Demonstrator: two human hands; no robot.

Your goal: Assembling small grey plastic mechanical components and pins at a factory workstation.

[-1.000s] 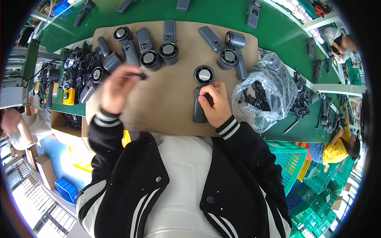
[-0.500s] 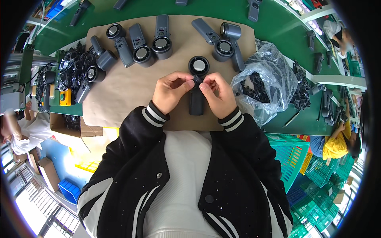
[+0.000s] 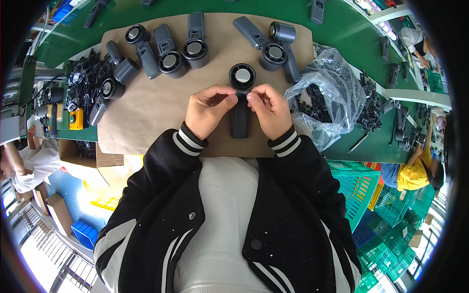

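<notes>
A dark grey handheld fan (image 3: 240, 121) lies in front of me on brown paper, its round head away from me and its handle toward me. Over its neck, my left hand (image 3: 209, 111) and my right hand (image 3: 271, 110) pinch opposite ends of a small dark strip-like part (image 3: 242, 92). Thumb and forefinger are pressed together on each hand. Whether the part touches the fan I cannot tell. At the right, a clear plastic bag (image 3: 337, 93) stands open with many small black parts (image 3: 315, 105) inside.
Several more fans, such as a grey fan (image 3: 172, 61), lie along the far side of the brown paper (image 3: 132, 117). Black parts (image 3: 90, 78) are heaped at the left by a yellow box (image 3: 76, 118). A thin tool (image 3: 358, 143) lies right. Co-workers sit at both sides.
My hands have brought the small part level across the fan's neck, and it shows more plainly between the fingertips. The whole view has shifted slightly; the fan keeps its place on the paper.
</notes>
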